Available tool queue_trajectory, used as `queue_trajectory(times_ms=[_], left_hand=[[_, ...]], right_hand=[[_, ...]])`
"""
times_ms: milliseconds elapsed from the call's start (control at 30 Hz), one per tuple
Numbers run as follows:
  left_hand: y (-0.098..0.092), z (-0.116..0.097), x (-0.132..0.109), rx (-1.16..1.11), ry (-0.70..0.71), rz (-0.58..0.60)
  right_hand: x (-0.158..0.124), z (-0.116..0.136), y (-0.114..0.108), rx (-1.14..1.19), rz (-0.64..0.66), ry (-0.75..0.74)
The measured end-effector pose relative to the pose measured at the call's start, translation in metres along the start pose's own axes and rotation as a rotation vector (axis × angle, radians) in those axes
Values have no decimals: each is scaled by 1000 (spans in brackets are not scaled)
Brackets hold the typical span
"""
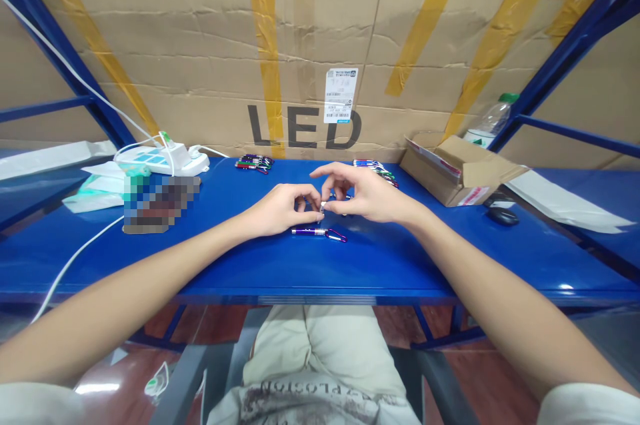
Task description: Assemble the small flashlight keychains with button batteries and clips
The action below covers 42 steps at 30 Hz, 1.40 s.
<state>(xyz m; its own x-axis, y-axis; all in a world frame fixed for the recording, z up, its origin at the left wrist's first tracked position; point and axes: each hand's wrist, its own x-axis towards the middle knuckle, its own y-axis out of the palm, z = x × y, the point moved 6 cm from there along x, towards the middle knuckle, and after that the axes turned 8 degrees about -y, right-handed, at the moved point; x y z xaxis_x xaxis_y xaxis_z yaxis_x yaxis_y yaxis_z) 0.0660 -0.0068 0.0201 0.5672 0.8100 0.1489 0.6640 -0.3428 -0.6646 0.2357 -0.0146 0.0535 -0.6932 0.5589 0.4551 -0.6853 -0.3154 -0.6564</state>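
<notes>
Over the middle of the blue table, my left hand [291, 209] and my right hand [367, 193] meet with thumb and fingers pinched. Between their fingertips shows a small silvery piece [323, 207], too small to name for sure; both hands grip it. Just below them a purple mini flashlight [307, 232] with a purple carabiner clip [336, 235] lies flat on the table. Behind my right fingers, part of another small item is mostly hidden. Several similar flashlights [254, 162] lie bunched at the back left, and another bunch [375, 168] lies behind my right hand.
A white power strip [160, 160] with cables and a blurred-out object [163, 205] are on the left. To the right stand an open cardboard box [457, 168], a black mouse [503, 215] and a plastic bottle [495, 118]. A large carton [200, 65] backs the blue table [390, 268].
</notes>
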Motion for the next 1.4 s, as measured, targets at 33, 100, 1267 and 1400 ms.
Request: queue_trajectory(times_ms=[33, 100, 1267, 1400], left_hand=[[0, 0, 0, 4, 1, -3], [0, -1, -1, 13, 4, -8], [-7, -5, -4, 379, 128, -142], [-8, -4, -4, 420, 136, -163]], right_hand=[[0, 0, 0, -1, -3, -2], [0, 2, 0, 2, -6, -3], [-7, -32, 7, -410, 225, 186], [-7, -31, 8, -390, 222, 171]])
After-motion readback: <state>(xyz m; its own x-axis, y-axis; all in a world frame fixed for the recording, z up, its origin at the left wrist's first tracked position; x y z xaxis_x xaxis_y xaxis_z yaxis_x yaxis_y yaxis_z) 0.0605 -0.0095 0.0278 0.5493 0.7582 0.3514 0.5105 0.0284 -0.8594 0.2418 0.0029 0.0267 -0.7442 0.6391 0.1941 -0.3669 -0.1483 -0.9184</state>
